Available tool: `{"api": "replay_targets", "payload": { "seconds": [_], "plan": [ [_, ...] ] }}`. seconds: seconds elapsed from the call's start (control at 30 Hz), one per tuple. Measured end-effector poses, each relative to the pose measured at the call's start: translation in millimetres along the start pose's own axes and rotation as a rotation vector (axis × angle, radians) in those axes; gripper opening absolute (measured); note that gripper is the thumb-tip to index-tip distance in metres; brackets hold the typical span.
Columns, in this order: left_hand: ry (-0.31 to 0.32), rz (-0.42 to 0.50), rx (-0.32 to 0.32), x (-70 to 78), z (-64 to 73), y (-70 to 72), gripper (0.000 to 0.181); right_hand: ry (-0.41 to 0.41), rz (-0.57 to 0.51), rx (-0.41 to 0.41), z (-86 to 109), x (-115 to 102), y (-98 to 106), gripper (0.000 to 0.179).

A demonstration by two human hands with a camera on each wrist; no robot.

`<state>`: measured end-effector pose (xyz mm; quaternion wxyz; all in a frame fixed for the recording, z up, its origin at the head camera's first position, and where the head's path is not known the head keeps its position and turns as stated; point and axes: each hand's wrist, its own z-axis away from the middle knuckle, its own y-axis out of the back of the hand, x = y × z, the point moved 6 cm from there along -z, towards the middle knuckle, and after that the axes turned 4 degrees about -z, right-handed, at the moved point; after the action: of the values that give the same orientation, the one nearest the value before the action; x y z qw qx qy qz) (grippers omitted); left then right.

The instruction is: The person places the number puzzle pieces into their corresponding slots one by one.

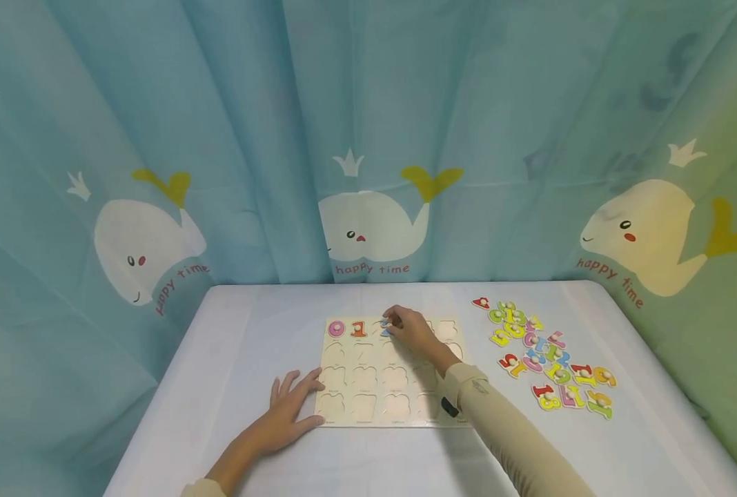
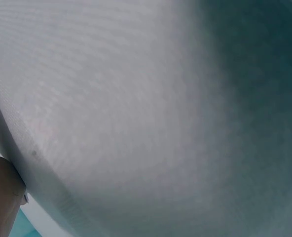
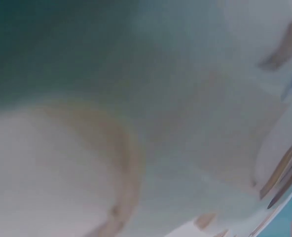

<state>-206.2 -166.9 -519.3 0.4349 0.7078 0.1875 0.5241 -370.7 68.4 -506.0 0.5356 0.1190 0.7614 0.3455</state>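
A wooden number puzzle board (image 1: 381,424) lies on the table, with rows of recesses. A pink 0 piece (image 1: 336,329) and a red 1 piece (image 1: 359,329) sit in its top row. Just right of them, my right hand (image 1: 413,330) pinches a blue number piece that looks like a 2 (image 1: 385,331), over the third top recess; the fingers partly hide it. My left hand (image 1: 286,414) lies with fingers spread, thumb and fingertips at the board's left edge. The left wrist view shows mostly tablecloth; the right wrist view shows blurred board recesses.
Several colourful number pieces with knobs lie loosely heaped on the table right of the board, among them a red-and-yellow 18 piece (image 1: 546,397). A white cloth covers the table (image 1: 269,324). Behind it hangs a blue curtain (image 1: 250,138) printed with whales.
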Motion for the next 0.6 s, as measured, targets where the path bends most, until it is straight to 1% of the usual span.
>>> {"api": "replay_targets", "payload": {
  "seconds": [0.13,0.27,0.43,0.6],
  "plan": [
    [-0.001,0.002,0.016,0.4,0.9,-0.4,0.048,0.007,0.023,0.000,-2.1,-7,-4,0.018],
    [0.005,-0.006,0.004,-0.2,-0.9,-1.0,0.047,0.006,0.032,-0.023,-3.8,-11,-9,0.019],
    [0.017,-0.011,-0.017,-0.9,-3.3,-2.1,0.047,-0.006,0.045,-0.013,-5.2,-11,-12,0.018],
    [0.030,-0.016,-0.028,-3.2,-1.4,-2.2,0.047,-0.037,0.043,-0.048,-8.8,-13,-18,0.018]
  ]
}}
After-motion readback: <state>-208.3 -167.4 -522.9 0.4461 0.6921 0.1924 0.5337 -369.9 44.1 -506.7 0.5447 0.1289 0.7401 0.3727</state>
